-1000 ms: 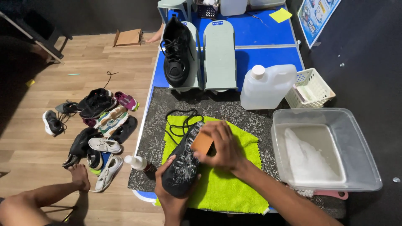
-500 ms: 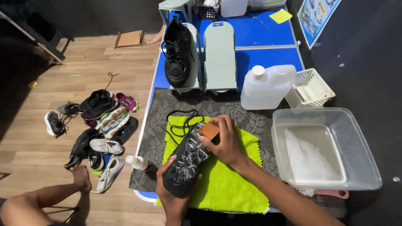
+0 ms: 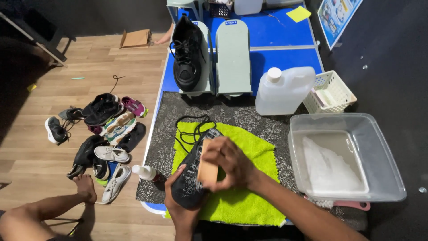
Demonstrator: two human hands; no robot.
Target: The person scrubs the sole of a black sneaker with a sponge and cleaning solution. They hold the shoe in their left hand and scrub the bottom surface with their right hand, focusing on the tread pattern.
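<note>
On the floor off the mat's left edge we see a pile of shoes (image 3: 104,134). Our left hand (image 3: 180,207) is closed under the heel of a black shoe (image 3: 191,176), over the green towel (image 3: 249,187) near the mat's front edge. Our right hand (image 3: 229,163) clasps a tan brush (image 3: 207,167) against it. A clear tub (image 3: 345,158) sits at the right edge.

Even, fairly bright overhead light falls on the bench (image 3: 267,49) and the green towel (image 3: 249,178); shadows beneath objects are soft and short. The wooden floor (image 3: 53,147) dims toward the upper left corner, which is nearly black. Focus is sharp throughout. Wide-angle distortion bends straight lines near the edges.
</note>
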